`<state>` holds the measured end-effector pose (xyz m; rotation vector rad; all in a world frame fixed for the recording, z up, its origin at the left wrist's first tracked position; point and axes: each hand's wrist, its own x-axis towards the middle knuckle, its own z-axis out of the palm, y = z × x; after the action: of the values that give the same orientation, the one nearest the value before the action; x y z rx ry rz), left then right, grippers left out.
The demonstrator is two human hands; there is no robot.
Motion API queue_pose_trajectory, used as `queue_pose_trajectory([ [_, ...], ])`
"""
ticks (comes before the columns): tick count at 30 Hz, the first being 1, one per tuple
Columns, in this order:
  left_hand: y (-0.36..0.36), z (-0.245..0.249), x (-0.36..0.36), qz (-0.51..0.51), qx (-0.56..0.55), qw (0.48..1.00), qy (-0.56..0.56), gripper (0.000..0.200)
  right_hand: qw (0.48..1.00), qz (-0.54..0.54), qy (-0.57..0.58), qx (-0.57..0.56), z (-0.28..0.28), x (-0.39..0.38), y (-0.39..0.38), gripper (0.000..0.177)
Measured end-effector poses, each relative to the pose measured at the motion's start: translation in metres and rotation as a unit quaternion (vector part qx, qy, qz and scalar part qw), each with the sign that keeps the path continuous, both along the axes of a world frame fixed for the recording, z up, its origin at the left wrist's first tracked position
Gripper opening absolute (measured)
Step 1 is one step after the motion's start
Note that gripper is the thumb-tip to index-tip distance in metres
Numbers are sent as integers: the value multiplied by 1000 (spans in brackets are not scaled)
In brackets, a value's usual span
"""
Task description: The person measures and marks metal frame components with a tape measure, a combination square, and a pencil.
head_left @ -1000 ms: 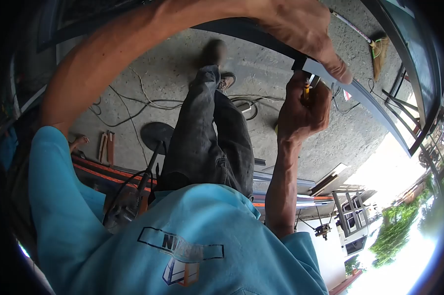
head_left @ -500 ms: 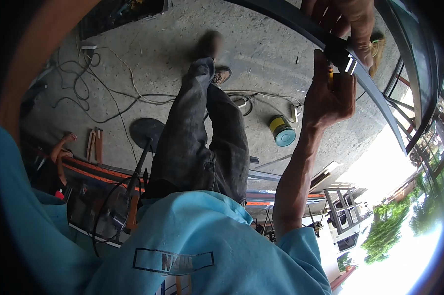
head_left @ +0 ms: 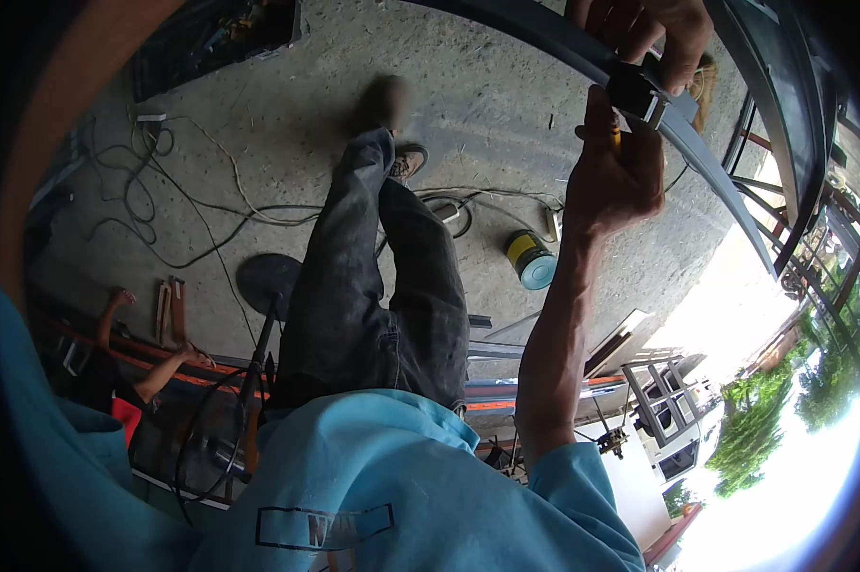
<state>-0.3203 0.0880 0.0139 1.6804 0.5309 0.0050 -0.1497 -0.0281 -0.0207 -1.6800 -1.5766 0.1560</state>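
A long curved dark grey bar (head_left: 535, 36) sweeps from the top edge down to the right. My left hand (head_left: 651, 36) reaches in from the top, its fingers closed about a small black block (head_left: 630, 88) lying against the bar. Just below it, my right hand (head_left: 622, 181) is closed, thumb up by the block. A thin yellow-orange tool (head_left: 617, 136) shows between its fingers; its kind I cannot tell. Beside the block, a short bright metal piece (head_left: 656, 110) crosses the bar.
A yellow and dark can (head_left: 535, 261), cables (head_left: 258, 205) and a round-based stand (head_left: 268, 278) are on the concrete floor. Metal frames (head_left: 801, 124) stand at right. Another person's arms (head_left: 168, 367) show at lower left. A dark crate (head_left: 215, 48) sits top left.
The view has shifted slightly, so the hands and bar sit a little further left. At lower left the other person's second forearm has come into view. Both my hands keep their hold.
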Motion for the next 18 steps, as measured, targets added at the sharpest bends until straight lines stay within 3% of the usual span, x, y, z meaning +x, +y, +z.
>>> queue_pose_trajectory([
  [2, 5, 3, -3, -7, 1, 1000, 1, 60, 998, 19, -54, 14, -1, 0, -1, 27],
  [16, 28, 25, 3, -77, -26, 997, 4, 63, 999, 0, -4, 44, -4, -6, 2, 25],
  [18, 32, 28, 5, -85, -30, 996, 6, 63, 999, 19, -31, 31, -1, -6, 2, 36],
])
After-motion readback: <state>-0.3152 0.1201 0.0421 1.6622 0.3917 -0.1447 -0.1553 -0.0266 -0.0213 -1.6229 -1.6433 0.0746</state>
